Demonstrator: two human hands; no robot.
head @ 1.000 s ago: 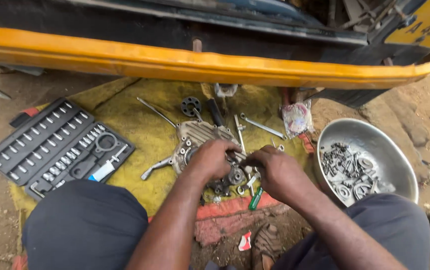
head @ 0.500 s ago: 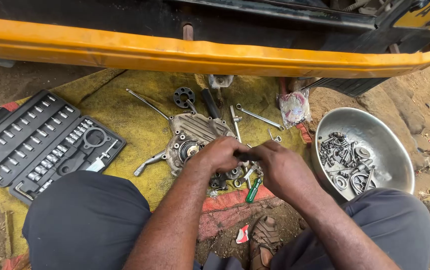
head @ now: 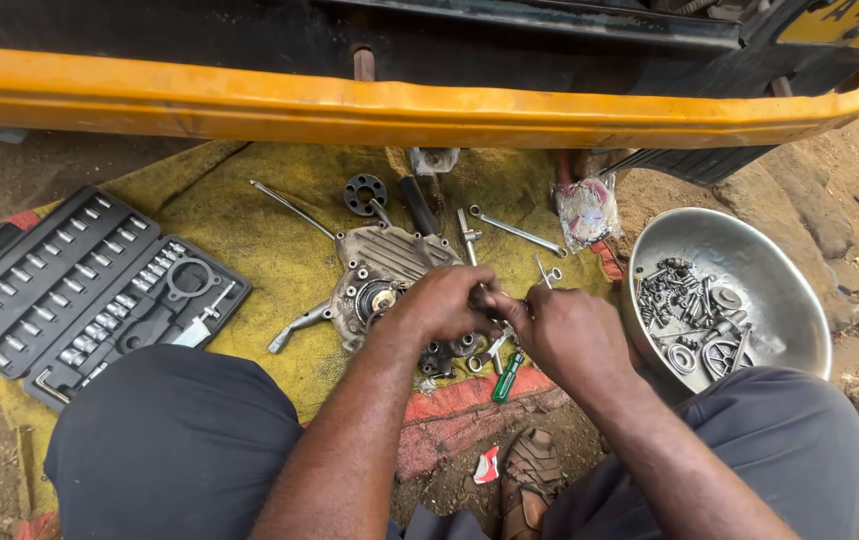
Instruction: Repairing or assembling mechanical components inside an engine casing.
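Left hand: your left hand (head: 446, 303) is curled over a small metal part (head: 494, 303), fingertips pinched together on it above the cloth.
Right hand: your right hand (head: 564, 330) meets the left at the same part, fingers closed on it from the other side; the exact grip is hidden by the knuckles.
Location of part: held between both hands, just above the lower right corner of the engine cover (head: 381, 280), over the yellow cloth (head: 239, 215).
Handling, small part: judged light, rigid and likely oily, so slippery. Pinch it on its flats or edges, not on a round surface.
Handling, engine cover: cast metal, judged heavy and stiff. Lift it by its outer rim, clear of the bearing bore.
Beside the hands: a green-handled screwdriver (head: 507, 378) lies on the cloth just below your fingers; wrenches (head: 515, 231) lie beyond.
Right of you: a steel bowl (head: 749, 255) holds loose bolts, washers and gears.
Left of you: an open socket set case (head: 79, 285) rests on the cloth edge.
Ahead: a yellow vehicle bumper (head: 399, 110) spans the view.
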